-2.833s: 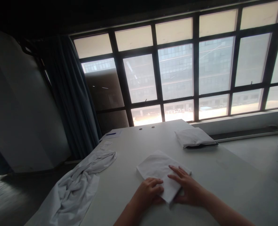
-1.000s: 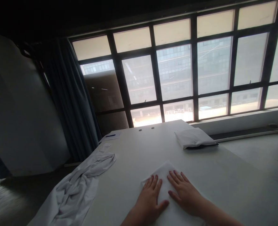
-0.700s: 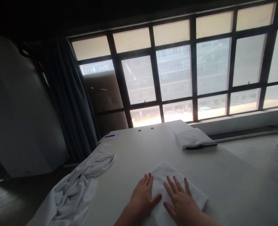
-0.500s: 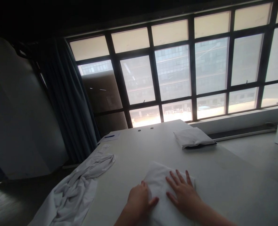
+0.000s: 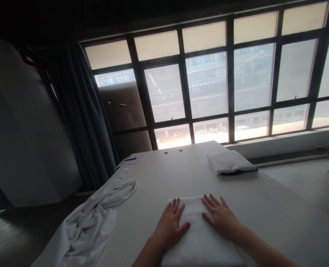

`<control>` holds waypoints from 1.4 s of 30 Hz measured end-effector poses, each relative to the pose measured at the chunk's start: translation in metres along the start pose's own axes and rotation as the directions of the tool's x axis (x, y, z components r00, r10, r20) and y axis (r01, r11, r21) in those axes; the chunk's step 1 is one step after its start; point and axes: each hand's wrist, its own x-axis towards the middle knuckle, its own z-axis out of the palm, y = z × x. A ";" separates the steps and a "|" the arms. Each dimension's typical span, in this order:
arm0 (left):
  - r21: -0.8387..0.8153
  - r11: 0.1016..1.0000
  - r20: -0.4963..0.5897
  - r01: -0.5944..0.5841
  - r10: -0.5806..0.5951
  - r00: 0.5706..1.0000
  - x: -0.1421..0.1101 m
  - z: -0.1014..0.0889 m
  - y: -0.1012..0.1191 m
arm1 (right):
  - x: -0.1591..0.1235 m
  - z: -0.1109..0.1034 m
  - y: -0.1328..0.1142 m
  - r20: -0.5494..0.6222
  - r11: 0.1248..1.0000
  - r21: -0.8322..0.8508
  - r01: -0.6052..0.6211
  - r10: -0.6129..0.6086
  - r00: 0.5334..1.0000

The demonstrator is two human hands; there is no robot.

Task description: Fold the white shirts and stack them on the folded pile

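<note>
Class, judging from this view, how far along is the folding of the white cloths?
Done: one folded white cloth lies farther off. In hand: the left hand and right hand flatten a second folded white cloth. Left: a crumpled white cloth, unfolded.

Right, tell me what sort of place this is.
Probably an upper-floor office or workroom: a long white table, tall dark-framed windows facing another building, and a sheet of paper with a pen.

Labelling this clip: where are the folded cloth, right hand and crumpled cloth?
folded cloth point(image 5: 200, 248), head view, near middle
right hand point(image 5: 221, 218), head view, back of hand
crumpled cloth point(image 5: 89, 226), head view, bunched middle
</note>
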 end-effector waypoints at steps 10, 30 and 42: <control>0.048 0.989 -0.101 0.140 -0.135 0.986 0.005 0.019 -0.008 | -0.001 -0.018 -0.015 -0.240 0.998 -0.064 -0.008 -0.008 0.971; -0.073 0.992 0.048 -0.103 0.107 0.993 -0.019 0.020 0.035 | 0.001 0.000 0.015 -0.246 1.000 0.006 -0.023 0.024 0.969; -0.027 1.000 -0.061 0.013 -0.014 0.998 -0.008 0.022 0.024 | -0.027 -0.028 -0.039 -0.134 0.917 0.196 0.348 -0.326 0.936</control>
